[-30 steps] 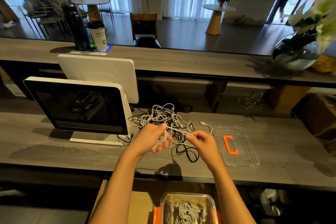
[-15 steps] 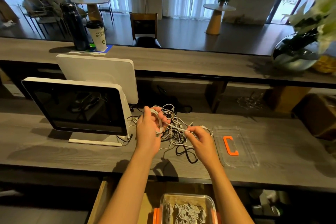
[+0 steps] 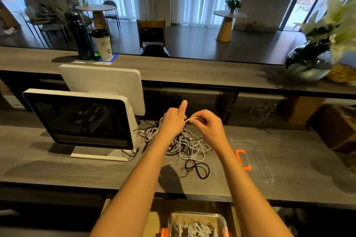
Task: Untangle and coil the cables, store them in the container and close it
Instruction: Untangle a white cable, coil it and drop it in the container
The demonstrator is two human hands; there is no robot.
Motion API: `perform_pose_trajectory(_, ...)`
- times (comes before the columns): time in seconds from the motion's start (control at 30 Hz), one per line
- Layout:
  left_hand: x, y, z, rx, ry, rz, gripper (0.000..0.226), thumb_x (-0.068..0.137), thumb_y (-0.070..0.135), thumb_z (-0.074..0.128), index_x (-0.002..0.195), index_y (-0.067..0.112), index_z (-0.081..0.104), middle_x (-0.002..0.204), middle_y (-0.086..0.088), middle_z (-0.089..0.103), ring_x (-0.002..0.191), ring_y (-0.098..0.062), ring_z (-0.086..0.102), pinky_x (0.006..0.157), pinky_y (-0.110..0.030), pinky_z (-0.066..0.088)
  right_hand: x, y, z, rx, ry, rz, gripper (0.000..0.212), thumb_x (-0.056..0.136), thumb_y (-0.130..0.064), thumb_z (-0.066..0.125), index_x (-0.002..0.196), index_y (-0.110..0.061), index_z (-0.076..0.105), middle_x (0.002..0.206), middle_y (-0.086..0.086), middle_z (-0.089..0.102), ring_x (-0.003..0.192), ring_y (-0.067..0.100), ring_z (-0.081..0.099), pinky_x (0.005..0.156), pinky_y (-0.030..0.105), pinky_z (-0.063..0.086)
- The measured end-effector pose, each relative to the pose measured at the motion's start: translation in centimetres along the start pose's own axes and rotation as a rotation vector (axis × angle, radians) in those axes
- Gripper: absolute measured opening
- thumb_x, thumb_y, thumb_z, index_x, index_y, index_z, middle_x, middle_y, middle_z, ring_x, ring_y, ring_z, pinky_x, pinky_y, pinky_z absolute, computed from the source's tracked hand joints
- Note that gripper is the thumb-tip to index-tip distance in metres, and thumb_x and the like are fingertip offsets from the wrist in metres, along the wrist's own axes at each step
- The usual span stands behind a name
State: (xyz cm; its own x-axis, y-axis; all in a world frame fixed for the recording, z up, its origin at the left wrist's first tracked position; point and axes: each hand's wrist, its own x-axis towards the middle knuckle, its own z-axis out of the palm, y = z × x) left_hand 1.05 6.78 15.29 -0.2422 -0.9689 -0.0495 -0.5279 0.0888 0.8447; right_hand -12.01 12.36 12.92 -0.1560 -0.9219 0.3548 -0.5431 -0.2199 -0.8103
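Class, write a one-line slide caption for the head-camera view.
Both hands, left and right, wind a white cable above the tangled pile.

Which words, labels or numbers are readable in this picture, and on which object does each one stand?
"ANYTIM" over "NICETI", both cut off by the curve: on the white paper cup.
Small print on the blue and white card under the cup: too small to read.
Nothing else readable.

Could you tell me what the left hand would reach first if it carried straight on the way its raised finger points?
Probably the dark recess under the raised counter; the left hand meets nothing nearer, though depth is unclear.
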Motion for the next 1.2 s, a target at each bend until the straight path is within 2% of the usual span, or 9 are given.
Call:
perform_pose_trajectory(0.1,-0.1,0.6,-0.8,-0.089,-0.23,-0.088,0.077,0.1,0.066,0.015,0.07,0.012,0.062,0.061,-0.001,0.056,0.049,-0.009,0.045,0.05,-0.024,0.035,1.2,-0.3,-1.3,-0.021,-0.02,0.031,0.009,0.083,-0.023,0.078,0.078,-0.018,0.073,0.067,-0.013,0.067,0.063,-0.001,0.059,0.059,0.015,0.044)
perform_pose_trajectory(0.27,-0.3,-0.3,-2.0,-0.34,-0.64,-0.207,0.089,0.089,0.081,0.024,0.091,0.003,0.068,0.062,0.002,0.052,0.049,-0.005,0.033,0.042,-0.016,0.026,1.5,-0.3,-2.5,-0.031,-0.073,0.044,0.011,0.079,-0.028,0.082,0.078,-0.02,0.074,0.066,-0.008,0.068,0.061,-0.001,0.06,0.059,0.016,0.046)
perform_pose_trajectory(0.43,-1.5,-1.7,-2.2,-0.351,-0.781,-0.137,0.042,0.099,0.048,0.053,0.073,0.015,0.058,0.059,0.005,0.044,0.048,-0.005,0.03,0.039,-0.014,0.025,0.6,-0.1,-2.6,0.073,-0.134,0.055,0.004,0.083,-0.017,0.078,0.086,-0.019,0.078,0.075,-0.007,0.073,0.072,0.004,0.067,0.067,0.019,0.053)
perform_pose_trajectory(0.57,-2.3,-3.3,-2.3,-0.581,-0.835,-0.161,0.041,0.101,0.034,0.05,0.066,0.016,0.056,0.054,0.004,0.038,0.046,-0.004,0.026,0.038,-0.012,0.02,-0.8,0.6,-2.0,0.121,-0.086,0.131,0.003,0.083,-0.019,0.078,0.08,-0.021,0.078,0.069,-0.007,0.072,0.066,0.001,0.064,0.062,0.017,0.05)
perform_pose_trajectory(0.7,-3.2,-3.9,-1.6,-0.816,-0.561,-0.199,0.045,0.102,0.038,0.044,0.077,0.006,0.062,0.058,-0.004,0.047,0.045,-0.009,0.038,0.04,-0.018,0.03,-2.5,1.6,-0.9,0.244,0.014,0.236,0.009,0.085,-0.015,0.075,0.077,-0.016,0.077,0.058,-0.011,0.066,0.056,-0.003,0.055,0.056,0.013,0.043)
perform_pose_trajectory(0.83,-3.6,-4.4,-0.8,-0.727,-0.097,-0.235,0.048,0.108,0.033,0.037,0.097,-0.002,0.068,0.079,-0.015,0.073,0.065,-0.023,0.07,0.059,-0.031,0.059,-4.3,2.7,0.2,0.308,0.082,0.344,0.011,0.088,-0.013,0.073,0.078,-0.016,0.076,0.058,-0.011,0.066,0.056,-0.003,0.055,0.056,0.015,0.044)
perform_pose_trajectory(0.97,-4.1,-4.5,-0.9,-1.164,-0.017,-0.252,0.045,0.109,0.033,0.032,0.111,0.001,0.063,0.103,-0.017,0.074,0.096,-0.027,0.073,0.082,-0.042,0.058,-5.7,3.2,0.8,0.309,0.046,0.401,0.009,0.09,-0.017,0.072,0.086,-0.011,0.078,0.056,-0.012,0.063,0.053,-0.003,0.052,0.053,0.015,0.041)
perform_pose_trajectory(1.07,-4.1,-4.6,-1.1,-1.375,0.037,-0.247,0.043,0.109,0.035,0.032,0.103,0.003,0.061,0.076,-0.009,0.07,0.076,-0.023,0.071,0.081,-0.043,0.056,-6.2,2.9,0.7,0.268,0.012,0.39,0.01,0.088,-0.022,0.074,0.084,-0.014,0.079,0.055,-0.009,0.062,0.051,-0.001,0.049,0.05,0.015,0.038)
perform_pose_trajectory(1.2,-4.2,-4.6,-0.5,-0.921,0.261,-0.185,0.041,0.109,0.032,0.035,0.092,0.007,0.063,0.063,-0.002,0.056,0.053,-0.014,0.054,0.057,-0.03,0.05,-6.4,2.1,0.3,0.126,-0.171,0.351,0.009,0.087,-0.026,0.075,0.08,-0.022,0.078,0.064,-0.002,0.067,0.056,0.005,0.051,0.053,0.021,0.042)
